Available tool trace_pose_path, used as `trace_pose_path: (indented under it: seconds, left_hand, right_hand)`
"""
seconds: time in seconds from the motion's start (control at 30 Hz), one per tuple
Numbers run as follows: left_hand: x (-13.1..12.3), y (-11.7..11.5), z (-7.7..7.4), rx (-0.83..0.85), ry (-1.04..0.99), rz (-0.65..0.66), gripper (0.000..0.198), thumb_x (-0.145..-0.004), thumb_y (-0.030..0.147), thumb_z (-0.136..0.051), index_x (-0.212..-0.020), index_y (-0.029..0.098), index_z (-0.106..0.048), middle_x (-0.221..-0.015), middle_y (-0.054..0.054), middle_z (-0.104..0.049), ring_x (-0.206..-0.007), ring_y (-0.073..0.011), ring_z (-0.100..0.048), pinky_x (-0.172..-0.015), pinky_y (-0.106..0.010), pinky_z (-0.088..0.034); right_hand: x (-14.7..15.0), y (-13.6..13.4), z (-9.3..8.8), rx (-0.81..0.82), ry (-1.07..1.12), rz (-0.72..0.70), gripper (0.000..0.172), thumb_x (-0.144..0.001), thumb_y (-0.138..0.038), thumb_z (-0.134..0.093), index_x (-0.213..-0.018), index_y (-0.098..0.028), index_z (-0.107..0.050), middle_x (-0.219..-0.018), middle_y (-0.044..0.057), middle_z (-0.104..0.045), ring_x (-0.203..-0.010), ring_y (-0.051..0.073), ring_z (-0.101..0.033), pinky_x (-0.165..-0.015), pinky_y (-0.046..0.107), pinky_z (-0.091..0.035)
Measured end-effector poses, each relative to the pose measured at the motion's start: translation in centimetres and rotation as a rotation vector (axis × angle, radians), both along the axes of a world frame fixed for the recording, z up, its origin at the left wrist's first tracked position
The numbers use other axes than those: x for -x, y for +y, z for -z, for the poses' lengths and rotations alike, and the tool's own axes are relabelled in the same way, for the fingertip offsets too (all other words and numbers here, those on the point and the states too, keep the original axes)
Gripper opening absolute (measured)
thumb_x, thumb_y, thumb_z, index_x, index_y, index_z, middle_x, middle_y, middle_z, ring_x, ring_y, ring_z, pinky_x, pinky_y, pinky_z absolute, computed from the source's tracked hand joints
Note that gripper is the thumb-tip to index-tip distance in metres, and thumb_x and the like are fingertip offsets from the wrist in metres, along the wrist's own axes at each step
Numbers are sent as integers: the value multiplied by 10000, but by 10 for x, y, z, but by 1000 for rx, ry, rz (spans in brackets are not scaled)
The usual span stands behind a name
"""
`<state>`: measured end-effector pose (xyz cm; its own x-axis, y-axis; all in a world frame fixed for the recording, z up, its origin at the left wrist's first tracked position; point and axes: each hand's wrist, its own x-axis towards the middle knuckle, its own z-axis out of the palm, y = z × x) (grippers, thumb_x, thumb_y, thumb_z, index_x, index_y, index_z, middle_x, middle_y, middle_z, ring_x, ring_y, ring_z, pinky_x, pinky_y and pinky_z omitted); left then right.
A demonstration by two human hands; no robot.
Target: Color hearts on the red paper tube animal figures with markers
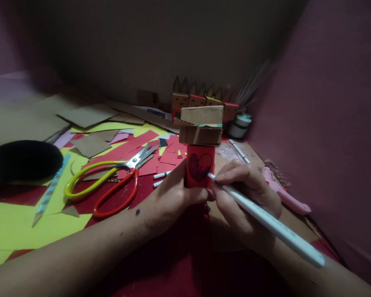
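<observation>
A red paper-covered tube (pixel 190 177) stands upright with a cardboard box shape (pixel 200 134) on top, its upper flap raised. A heart (pixel 200 167) is drawn on the red front, largely filled with dark colour; its upper right is less filled. My left hand (pixel 173 198) is wrapped round the tube from the left, thumb across its lower front. In my right hand (pixel 247 202) is a white marker (pixel 275 225), pinched near its tip, which meets the heart's right edge.
Open scissors (pixel 132 163) lie left on red and yellow paper scraps (pixel 18 225). Nearby are a striped pencil (pixel 52 189) and a black oval object (pixel 26 160). Cardboard figures (pixel 181 99) and a white jar (pixel 240 125) stand behind; a pink tool (pixel 284 194) lies right.
</observation>
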<state>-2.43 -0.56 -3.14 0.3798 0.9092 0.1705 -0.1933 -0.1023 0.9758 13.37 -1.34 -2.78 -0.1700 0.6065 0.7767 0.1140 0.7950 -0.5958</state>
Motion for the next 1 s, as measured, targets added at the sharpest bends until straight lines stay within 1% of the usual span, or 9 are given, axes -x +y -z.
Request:
trace_pose_path:
  seconds: [0.07, 0.17, 0.33, 0.4, 0.47, 0.53, 0.7, 0.87, 1.0]
  left_hand:
    - [0, 0, 0, -8, -20, -20, 324, -724, 200, -726, -1027, 177, -615, -945, -29, -678, -910, -229, -601, -829, -378, -499]
    - [0, 0, 1, 16, -9, -32, 367, -696, 161, -714, -1044, 173, -599, -960, -31, -668, -914, -228, -591, -827, -378, -493]
    - [0, -1, 1, -3, -8, -17, 235, -738, 198, -718, -945, 188, -608, -884, -17, -643, -869, -214, -560, -791, -371, -469]
    - [0, -1, 1, -18, -35, -1, 219, -745, 193, -715, -933, 195, -603, -886, -13, -637, -874, -211, -553, -801, -369, -465]
    - [0, -1, 0, -24, -83, 18, 216, -752, 194, -706, -940, 199, -599, -887, -11, -633, -879, -210, -549, -811, -371, -461]
    - [0, -1, 0, -23, -78, 31, 187, -752, 196, -699, -903, 198, -590, -851, -11, -618, -846, -206, -537, -789, -372, -451]
    - [1, -1, -1, -1, 3, -40, 256, -712, 189, -733, -906, 205, -567, -857, -10, -598, -833, -208, -523, -763, -369, -440]
    - [0, -1, -1, -42, -32, 11, 202, -765, 232, -718, -930, 207, -605, -918, -30, -638, -909, -236, -557, -833, -389, -458]
    - [0, -1, 0, -2, -58, 1, 214, -722, 212, -719, -892, 199, -588, -859, -21, -617, -874, -235, -568, -818, -393, -465]
  right_hand:
    - [-1, 1, -2, -36, -35, -14, 205, -809, -11, -611, -888, -200, -618, -753, -7, -585, -658, 130, -571, -571, 285, -441]
    - [-1, 1, -3, -47, -58, -25, 203, -811, -14, -613, -892, -200, -618, -758, -5, -584, -670, 134, -579, -573, 285, -447]
    - [1, -1, 0, 24, 11, 11, 202, -820, -19, -603, -879, -212, -609, -757, -24, -581, -627, 116, -572, -537, 271, -429]
    - [2, -1, 1, 44, 37, 28, 205, -819, -21, -606, -881, -217, -611, -754, -28, -577, -617, 116, -564, -524, 273, -414]
    - [1, -1, 1, 33, 32, 28, 208, -818, -21, -609, -883, -218, -611, -752, -27, -580, -613, 117, -558, -528, 278, -417]
    - [0, 0, 0, 7, 1, 10, 208, -812, -22, -613, -885, -217, -612, -758, -17, -591, -624, 124, -562, -544, 288, -432]
    - [-3, 1, -2, -25, -46, -15, 211, -801, -24, -629, -892, -215, -625, -760, 1, -594, -666, 150, -579, -578, 316, -457]
    - [-2, 1, 0, 34, 27, 8, 219, -802, -23, -624, -874, -230, -618, -754, -14, -589, -630, 137, -569, -526, 287, -443]
    - [-3, 2, -1, 18, -35, -5, 231, -791, -20, -634, -888, -229, -621, -760, -10, -599, -646, 147, -587, -555, 300, -451]
